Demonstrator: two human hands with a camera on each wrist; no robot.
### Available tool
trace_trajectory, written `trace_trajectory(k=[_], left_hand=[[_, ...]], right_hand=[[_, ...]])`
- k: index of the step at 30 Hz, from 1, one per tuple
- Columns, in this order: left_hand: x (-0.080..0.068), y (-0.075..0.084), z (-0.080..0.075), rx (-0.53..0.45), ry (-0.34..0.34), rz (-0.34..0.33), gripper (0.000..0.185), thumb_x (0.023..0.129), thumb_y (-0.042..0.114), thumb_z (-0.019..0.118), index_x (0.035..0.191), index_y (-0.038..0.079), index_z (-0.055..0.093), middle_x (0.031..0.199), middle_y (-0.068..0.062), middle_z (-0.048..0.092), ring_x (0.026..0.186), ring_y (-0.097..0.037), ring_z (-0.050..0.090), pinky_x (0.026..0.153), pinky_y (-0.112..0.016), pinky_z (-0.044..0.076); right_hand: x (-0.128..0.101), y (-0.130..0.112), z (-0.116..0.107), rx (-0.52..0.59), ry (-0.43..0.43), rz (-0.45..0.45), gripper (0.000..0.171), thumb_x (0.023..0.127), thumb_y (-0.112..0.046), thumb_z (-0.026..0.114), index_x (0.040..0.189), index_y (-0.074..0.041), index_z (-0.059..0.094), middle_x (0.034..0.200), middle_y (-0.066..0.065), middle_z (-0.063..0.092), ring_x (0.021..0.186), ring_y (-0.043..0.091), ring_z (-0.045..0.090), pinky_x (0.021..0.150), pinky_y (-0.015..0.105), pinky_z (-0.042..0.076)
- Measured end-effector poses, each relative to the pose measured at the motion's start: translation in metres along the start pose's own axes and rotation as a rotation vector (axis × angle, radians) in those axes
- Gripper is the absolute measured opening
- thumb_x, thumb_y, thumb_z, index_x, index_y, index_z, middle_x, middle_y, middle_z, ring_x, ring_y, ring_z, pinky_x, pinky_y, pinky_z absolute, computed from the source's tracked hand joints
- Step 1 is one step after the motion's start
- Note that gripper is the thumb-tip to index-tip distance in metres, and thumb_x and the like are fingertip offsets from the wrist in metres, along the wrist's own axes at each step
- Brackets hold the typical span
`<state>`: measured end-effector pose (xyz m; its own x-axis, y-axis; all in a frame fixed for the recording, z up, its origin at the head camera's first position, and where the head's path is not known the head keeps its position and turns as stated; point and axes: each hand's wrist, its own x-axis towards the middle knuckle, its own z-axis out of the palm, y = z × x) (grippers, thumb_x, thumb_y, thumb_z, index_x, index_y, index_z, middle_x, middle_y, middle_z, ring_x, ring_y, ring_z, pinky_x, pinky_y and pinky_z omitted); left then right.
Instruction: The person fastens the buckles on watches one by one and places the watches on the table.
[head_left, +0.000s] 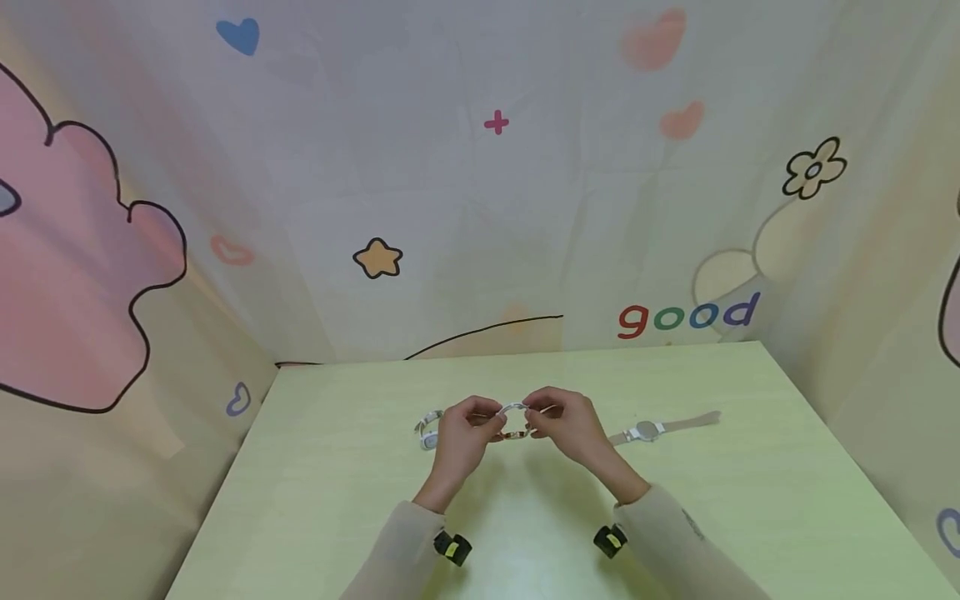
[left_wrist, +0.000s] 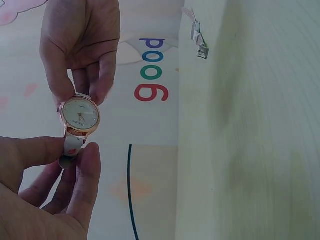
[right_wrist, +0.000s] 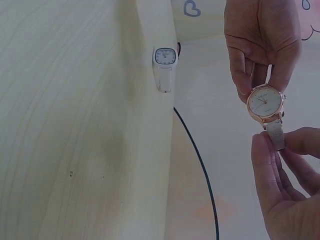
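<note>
Between my two hands is a wristwatch (head_left: 514,434) with a rose-gold case and a white strap, held up over the table. My left hand (head_left: 465,437) pinches it on one side with thumb and fingers. On the other side, my right hand (head_left: 572,425) grips it likewise. The round pale dial (left_wrist: 81,114) shows in the left wrist view, with the white strap (left_wrist: 73,145) between the left thumb and fingers. In the right wrist view the right fingertips pinch the strap (right_wrist: 275,135) below the case.
Left of my hands a white watch (head_left: 428,439) with a squarish dial lies on the table (head_left: 337,483), partly behind the left hand. To the right lies another watch (head_left: 647,431), its strap stretched out. A printed curtain (head_left: 465,183) stands behind the table.
</note>
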<state>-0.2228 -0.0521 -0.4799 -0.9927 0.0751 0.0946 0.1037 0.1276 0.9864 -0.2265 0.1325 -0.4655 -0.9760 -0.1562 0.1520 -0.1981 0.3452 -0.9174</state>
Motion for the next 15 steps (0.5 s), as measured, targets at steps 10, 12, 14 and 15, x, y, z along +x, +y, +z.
trace_trajectory(k=[10, 12, 14, 15], left_hand=[[0.013, -0.014, 0.002, 0.016, 0.051, -0.062, 0.013, 0.089, 0.007, 0.071, 0.099, 0.001, 0.072, 0.095, -0.015, 0.073, 0.084, -0.023, 0.072, 0.071, -0.027, 0.060], [0.017, -0.017, 0.003, 0.016, 0.057, -0.074, 0.012, 0.088, 0.006, 0.070, 0.098, -0.001, 0.072, 0.095, -0.016, 0.073, 0.087, -0.029, 0.072, 0.071, -0.028, 0.060], [0.020, -0.022, 0.004, 0.023, 0.062, -0.097, 0.011, 0.088, 0.005, 0.070, 0.097, -0.001, 0.072, 0.094, -0.016, 0.072, 0.088, -0.033, 0.071, 0.070, -0.028, 0.060], [0.022, -0.025, 0.004, 0.034, 0.062, -0.104, 0.011, 0.088, 0.005, 0.070, 0.097, -0.002, 0.072, 0.094, -0.016, 0.072, 0.088, -0.033, 0.071, 0.069, -0.028, 0.060]], right_hand=[[0.018, 0.014, 0.011, 0.025, 0.016, 0.070, 0.011, 0.089, 0.000, 0.067, 0.100, 0.001, 0.070, 0.096, 0.022, 0.071, 0.076, 0.019, 0.072, 0.063, 0.030, 0.060], [0.020, 0.016, 0.013, 0.013, 0.016, 0.078, 0.011, 0.089, 0.000, 0.066, 0.099, 0.002, 0.070, 0.096, 0.024, 0.071, 0.076, 0.019, 0.071, 0.062, 0.030, 0.060], [0.023, 0.020, 0.014, -0.014, 0.013, 0.093, 0.010, 0.089, 0.000, 0.066, 0.098, 0.001, 0.070, 0.095, 0.022, 0.071, 0.075, 0.019, 0.071, 0.061, 0.029, 0.060], [0.024, 0.021, 0.015, -0.030, 0.008, 0.104, 0.010, 0.089, -0.001, 0.066, 0.098, 0.001, 0.070, 0.094, 0.021, 0.071, 0.073, 0.019, 0.071, 0.061, 0.029, 0.060]])
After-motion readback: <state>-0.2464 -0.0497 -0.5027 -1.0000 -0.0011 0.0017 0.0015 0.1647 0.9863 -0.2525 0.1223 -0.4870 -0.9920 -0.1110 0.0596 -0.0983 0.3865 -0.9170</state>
